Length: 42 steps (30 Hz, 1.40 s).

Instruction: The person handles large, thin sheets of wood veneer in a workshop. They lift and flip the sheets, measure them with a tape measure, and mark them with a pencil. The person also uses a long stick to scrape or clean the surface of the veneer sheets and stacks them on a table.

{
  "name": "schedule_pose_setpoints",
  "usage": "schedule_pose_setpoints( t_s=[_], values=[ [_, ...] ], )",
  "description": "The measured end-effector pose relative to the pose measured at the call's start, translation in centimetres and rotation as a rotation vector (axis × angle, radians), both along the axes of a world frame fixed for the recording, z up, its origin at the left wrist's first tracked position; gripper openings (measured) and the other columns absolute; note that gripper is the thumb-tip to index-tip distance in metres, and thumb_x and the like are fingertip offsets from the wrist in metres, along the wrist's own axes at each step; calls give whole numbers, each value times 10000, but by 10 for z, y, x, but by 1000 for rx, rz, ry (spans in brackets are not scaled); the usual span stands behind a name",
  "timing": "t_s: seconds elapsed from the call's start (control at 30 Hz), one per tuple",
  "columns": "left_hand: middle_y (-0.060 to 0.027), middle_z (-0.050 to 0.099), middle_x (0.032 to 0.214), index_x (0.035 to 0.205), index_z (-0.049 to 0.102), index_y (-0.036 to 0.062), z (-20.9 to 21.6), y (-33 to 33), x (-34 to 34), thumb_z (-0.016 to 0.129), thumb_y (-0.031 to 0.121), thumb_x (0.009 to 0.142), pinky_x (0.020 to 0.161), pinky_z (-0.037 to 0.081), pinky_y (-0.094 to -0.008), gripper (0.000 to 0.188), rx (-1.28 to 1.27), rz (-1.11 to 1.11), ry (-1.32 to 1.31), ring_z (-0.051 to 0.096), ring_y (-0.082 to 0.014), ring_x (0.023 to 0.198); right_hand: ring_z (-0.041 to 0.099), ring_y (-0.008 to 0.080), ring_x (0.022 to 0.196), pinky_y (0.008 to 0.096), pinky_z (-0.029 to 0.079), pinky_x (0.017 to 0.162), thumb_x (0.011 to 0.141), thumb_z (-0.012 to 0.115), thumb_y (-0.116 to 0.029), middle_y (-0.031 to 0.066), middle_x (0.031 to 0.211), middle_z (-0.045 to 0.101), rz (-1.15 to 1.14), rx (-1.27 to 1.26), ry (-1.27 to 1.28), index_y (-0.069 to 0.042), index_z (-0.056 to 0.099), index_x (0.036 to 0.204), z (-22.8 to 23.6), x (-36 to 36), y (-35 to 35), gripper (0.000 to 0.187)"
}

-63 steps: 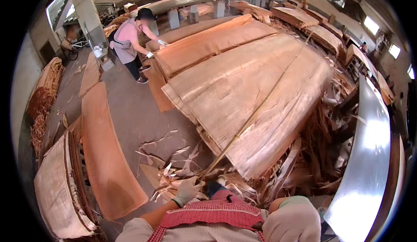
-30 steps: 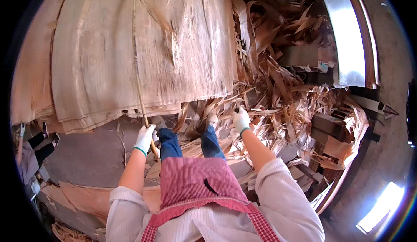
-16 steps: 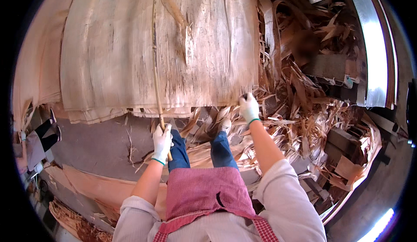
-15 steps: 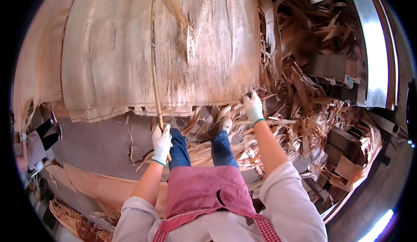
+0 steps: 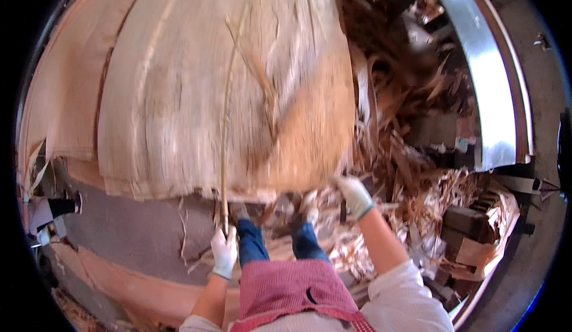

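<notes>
The gloved left hand (image 5: 224, 252) is closed round the near end of a long thin stick (image 5: 224, 153), which runs from near to far over the stacked wood sheets (image 5: 173, 94) in front of the person. The gloved right hand (image 5: 356, 197) is at the near right corner of these sheets; blur hides the grip there, so I cannot tell how far open it is or whether it pinches an edge. Loose veneer scraps (image 5: 417, 195) lie to the right, near a shiny metal panel (image 5: 491, 94)
</notes>
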<state>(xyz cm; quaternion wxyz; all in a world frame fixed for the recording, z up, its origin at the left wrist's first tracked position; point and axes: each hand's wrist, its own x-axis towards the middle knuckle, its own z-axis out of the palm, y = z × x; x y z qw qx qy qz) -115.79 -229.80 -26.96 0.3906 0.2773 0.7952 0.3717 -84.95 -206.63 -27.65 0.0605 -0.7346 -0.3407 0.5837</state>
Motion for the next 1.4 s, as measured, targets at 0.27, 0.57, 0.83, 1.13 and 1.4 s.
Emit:
schedule_pose_setpoints(
  t_s=[0.27,0.57,0.83,1.13,1.4],
  values=[
    [19,464,575,775,498,38,-110,22,-65,633,113,880,403,358,-270,188,19,-115,136,436,-74,455,529,80,715,244,443,609,905,621,-181,-2,795,603,344,413,452,-3,620,987,115,-199,23,195],
    [-254,624,768,978,534,-9,-161,18,-78,543,304,900,658,459,-532,323,-221,-273,132,606,-444,752,632,383,834,449,492,738,798,563,-240,230,874,654,974,620,154,14,627,924,20,-466,14,290],
    [-250,649,893,1003,586,10,-171,23,-54,507,245,892,721,476,-509,272,22,-394,-2,611,-434,855,651,357,898,434,512,799,770,534,-227,208,942,669,1350,273,-70,-17,700,922,-72,-485,-22,309],
    [-171,636,693,883,623,28,-114,30,-90,583,259,891,571,483,-433,235,-15,-192,-425,627,-342,632,644,389,929,446,513,787,864,589,-337,268,990,647,1207,335,-115,19,295,1388,-8,-452,-44,698],
    [-3,528,624,941,511,49,-133,29,-163,615,224,899,369,398,-270,208,-191,-59,-659,474,-101,436,629,120,845,254,530,728,913,520,-45,168,1425,407,536,699,68,25,561,1223,83,-328,-54,320]
  ],
)
